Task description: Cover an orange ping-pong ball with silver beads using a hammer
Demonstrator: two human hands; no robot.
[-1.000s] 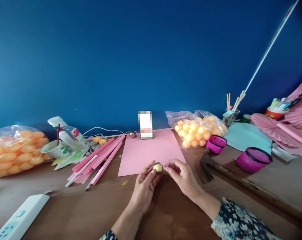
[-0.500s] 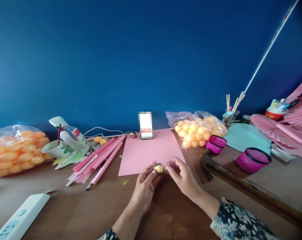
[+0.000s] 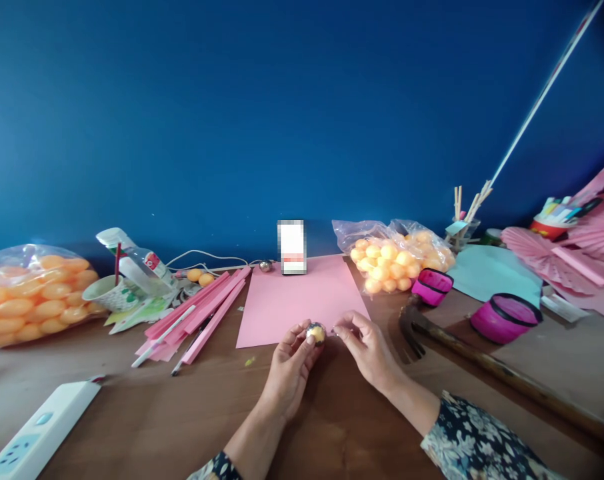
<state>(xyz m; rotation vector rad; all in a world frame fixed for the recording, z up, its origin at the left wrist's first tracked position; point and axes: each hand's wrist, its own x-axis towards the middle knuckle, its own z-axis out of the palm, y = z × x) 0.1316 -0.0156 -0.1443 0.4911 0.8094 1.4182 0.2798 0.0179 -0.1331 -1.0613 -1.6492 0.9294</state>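
My left hand (image 3: 291, 373) is closed around a small ball (image 3: 315, 334), yellow in the middle with a dark, shiny silvery covering round its edge. Just right of the ball, my right hand (image 3: 365, 343) has thumb and forefinger pinched together. Whatever sits between those fingertips is too small to name, and a narrow gap separates them from the ball. Both hands are over the near edge of a pink paper sheet (image 3: 297, 300) on the brown table (image 3: 182, 420).
Bags of orange balls (image 3: 37, 300) (image 3: 382, 263) stand left and back right. Pink strips (image 3: 207, 317), a bottle (image 3: 149, 263) and a power strip (image 3: 42, 427) lie left. A hammer (image 3: 482, 367) and magenta containers (image 3: 505, 319) (image 3: 432, 287) are right. A shiny ball (image 3: 266, 266) rests behind.
The ball in my left hand has turned slightly and its yellow patch looks different. My right fingertips stay pinched beside it. The whole view has shifted a little.
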